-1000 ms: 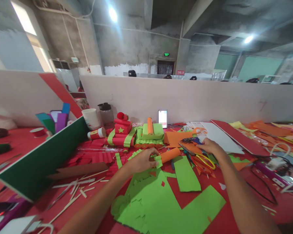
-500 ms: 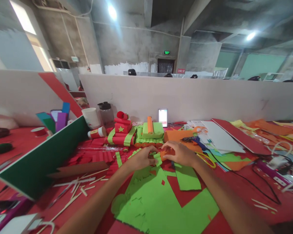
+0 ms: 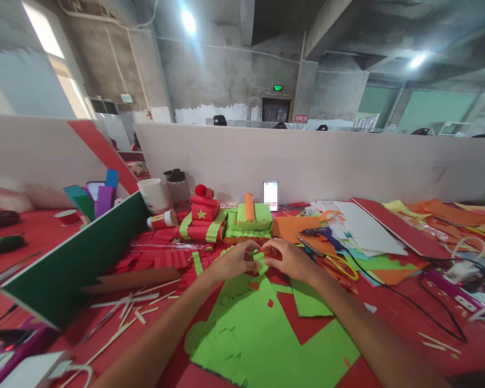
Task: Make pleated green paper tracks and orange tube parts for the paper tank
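Observation:
Both hands meet above a large green foam sheet (image 3: pixel 283 345). My left hand (image 3: pixel 236 260) is closed, pinching a small folded green foam piece (image 3: pixel 260 262). My right hand (image 3: pixel 288 261) is closed too, its fingertips at the right side of that piece; what lies behind these fingers is hidden. Just beyond the hands is a green foam tank model (image 3: pixel 256 214) with an orange rolled barrel (image 3: pixel 249 207). A red foam model (image 3: pixel 200 218) with a yellow star and green bands stands to its left.
A dark green board (image 3: pixel 76 264) stands at the left near wooden sticks (image 3: pixel 123 318). At the right are a blue glue gun (image 3: pixel 327 234) with a black cord, yellow-handled scissors (image 3: pixel 345 267) and coloured sheets. A lit phone (image 3: pixel 270 194) leans against the white partition (image 3: pixel 347 167).
My right hand has moved slightly left, closer to my left hand. The orange piece at its fingertips is now hidden. The scissors behind my right hand show more.

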### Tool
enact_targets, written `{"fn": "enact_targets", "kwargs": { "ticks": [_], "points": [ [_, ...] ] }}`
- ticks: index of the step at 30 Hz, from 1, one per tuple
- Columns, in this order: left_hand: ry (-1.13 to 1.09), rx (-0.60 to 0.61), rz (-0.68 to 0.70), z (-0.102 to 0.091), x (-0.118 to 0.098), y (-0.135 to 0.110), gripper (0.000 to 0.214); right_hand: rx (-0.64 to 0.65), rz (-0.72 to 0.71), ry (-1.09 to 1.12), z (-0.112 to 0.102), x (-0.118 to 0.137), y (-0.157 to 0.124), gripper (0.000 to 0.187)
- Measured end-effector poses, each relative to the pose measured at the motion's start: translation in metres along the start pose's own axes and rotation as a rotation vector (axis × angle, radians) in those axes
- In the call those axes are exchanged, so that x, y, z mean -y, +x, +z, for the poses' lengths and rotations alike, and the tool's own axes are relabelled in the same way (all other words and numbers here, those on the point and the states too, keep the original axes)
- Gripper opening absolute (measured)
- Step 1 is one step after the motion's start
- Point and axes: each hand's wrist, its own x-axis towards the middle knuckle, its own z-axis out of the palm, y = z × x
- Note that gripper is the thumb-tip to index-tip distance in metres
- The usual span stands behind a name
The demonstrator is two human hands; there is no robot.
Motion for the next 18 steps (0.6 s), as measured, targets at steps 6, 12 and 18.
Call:
{"fn": "enact_targets", "kwargs": {
  "ticks": [6,12,18],
  "points": [
    [-0.017,-0.035,-0.016,0.0001,-0.0004,-0.0007,0.046,-0.005,-0.004,-0.052,0.0039,-0.0035,0.0010,0.023],
    [-0.082,-0.016,-0.031,0.0007,-0.0024,-0.0012,0.043,-0.013,-0.012,-0.043,0.0047,-0.0032,0.0012,0.029],
    [-0.090,-0.010,-0.020,0.0000,-0.0037,-0.0010,0.043,0.000,0.003,-0.059,0.0048,-0.0039,0.0010,0.022]
  ]
}}
